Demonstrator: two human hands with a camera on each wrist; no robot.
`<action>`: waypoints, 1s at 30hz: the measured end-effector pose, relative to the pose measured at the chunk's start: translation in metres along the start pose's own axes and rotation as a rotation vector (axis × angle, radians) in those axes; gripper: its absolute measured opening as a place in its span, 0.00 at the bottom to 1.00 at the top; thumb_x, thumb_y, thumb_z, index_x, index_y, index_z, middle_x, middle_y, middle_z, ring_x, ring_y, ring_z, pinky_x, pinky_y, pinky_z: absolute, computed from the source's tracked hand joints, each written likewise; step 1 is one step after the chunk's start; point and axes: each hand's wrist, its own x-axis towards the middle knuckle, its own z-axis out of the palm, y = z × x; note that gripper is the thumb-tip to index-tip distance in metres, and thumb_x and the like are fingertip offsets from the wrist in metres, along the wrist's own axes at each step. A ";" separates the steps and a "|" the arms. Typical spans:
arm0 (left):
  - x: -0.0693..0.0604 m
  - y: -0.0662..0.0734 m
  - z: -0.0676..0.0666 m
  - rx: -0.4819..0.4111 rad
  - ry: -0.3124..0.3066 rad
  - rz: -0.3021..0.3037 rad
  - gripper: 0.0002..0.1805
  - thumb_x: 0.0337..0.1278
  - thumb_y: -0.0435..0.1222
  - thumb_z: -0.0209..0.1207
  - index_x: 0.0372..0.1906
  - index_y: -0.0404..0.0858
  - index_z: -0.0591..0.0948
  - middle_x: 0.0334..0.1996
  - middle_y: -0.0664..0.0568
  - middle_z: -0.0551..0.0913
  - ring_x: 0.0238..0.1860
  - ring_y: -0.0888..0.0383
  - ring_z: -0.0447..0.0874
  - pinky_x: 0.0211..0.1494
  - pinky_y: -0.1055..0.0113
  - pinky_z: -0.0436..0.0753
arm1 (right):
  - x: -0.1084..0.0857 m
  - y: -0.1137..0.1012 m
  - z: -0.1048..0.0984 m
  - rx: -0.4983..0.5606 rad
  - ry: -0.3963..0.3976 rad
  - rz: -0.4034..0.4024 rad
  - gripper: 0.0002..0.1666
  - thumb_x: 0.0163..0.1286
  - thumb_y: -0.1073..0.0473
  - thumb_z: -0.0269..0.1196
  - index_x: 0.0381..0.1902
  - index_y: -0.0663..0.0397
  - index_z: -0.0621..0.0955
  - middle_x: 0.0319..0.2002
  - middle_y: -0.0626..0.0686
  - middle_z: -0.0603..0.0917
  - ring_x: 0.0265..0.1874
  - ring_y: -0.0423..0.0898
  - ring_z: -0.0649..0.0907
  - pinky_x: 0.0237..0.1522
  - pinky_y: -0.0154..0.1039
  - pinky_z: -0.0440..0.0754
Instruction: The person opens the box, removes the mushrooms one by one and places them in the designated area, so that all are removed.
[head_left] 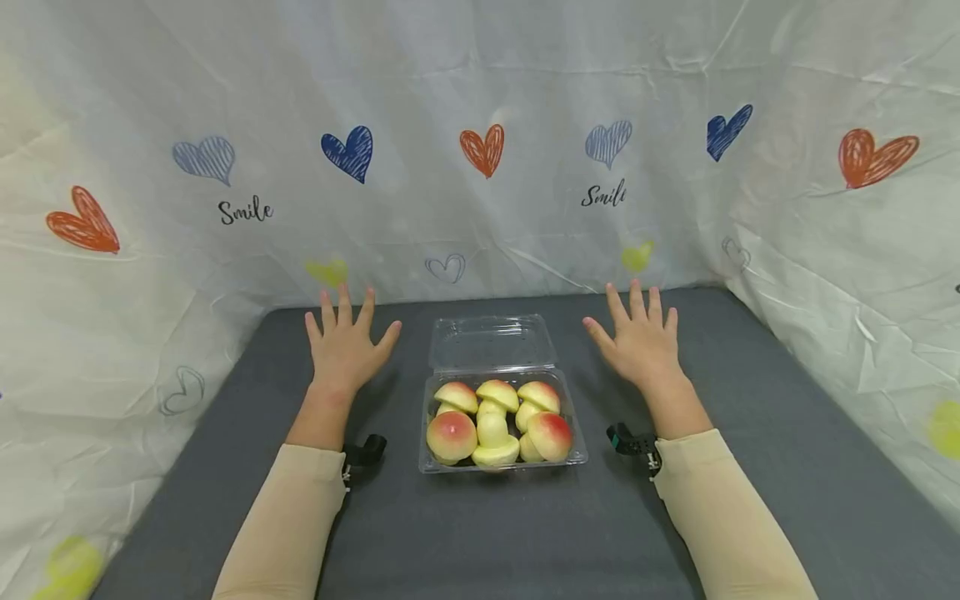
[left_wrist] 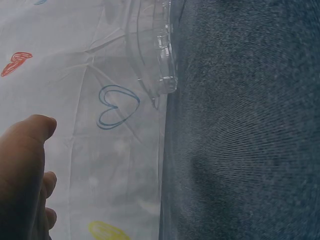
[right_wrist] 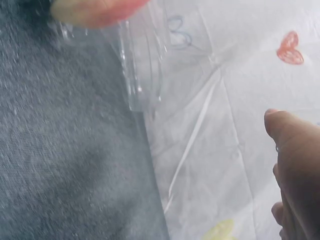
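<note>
A clear plastic clamshell box sits between my hands with its lid folded back, away from me. Inside lie several mushroom-shaped pieces, pale yellow with red-tinged caps; some lean and one stands cap down. My left hand, fingers spread, is held to the left of the box and touches nothing. To the right of it my right hand is likewise spread and holds nothing. The left wrist view has the thumb and a corner of the lid; the right wrist view catches one cap at its top edge.
The box rests on a dark grey tabletop. A white cloth printed with hearts and the word "Smile" hangs behind it and along both sides. Each wrist carries a small black camera.
</note>
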 end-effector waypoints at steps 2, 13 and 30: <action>0.000 -0.001 0.001 -0.003 -0.004 0.000 0.47 0.73 0.69 0.37 0.85 0.49 0.44 0.82 0.38 0.30 0.78 0.39 0.14 0.74 0.34 0.23 | 0.000 -0.002 0.001 0.005 -0.008 -0.002 0.52 0.77 0.23 0.37 0.85 0.46 0.45 0.81 0.67 0.40 0.78 0.69 0.35 0.71 0.76 0.35; 0.001 -0.005 0.000 -0.016 -0.013 -0.002 0.47 0.74 0.68 0.38 0.85 0.44 0.48 0.82 0.34 0.36 0.79 0.35 0.19 0.75 0.32 0.29 | 0.004 -0.011 0.008 0.019 -0.062 -0.004 0.52 0.77 0.23 0.36 0.85 0.47 0.47 0.81 0.68 0.42 0.78 0.71 0.40 0.71 0.75 0.36; 0.003 0.004 0.004 -0.198 0.095 0.093 0.33 0.79 0.50 0.52 0.77 0.35 0.67 0.66 0.34 0.75 0.64 0.35 0.74 0.63 0.36 0.74 | 0.001 -0.020 -0.001 0.072 -0.137 -0.060 0.53 0.77 0.25 0.42 0.85 0.51 0.46 0.80 0.70 0.44 0.77 0.73 0.48 0.71 0.76 0.44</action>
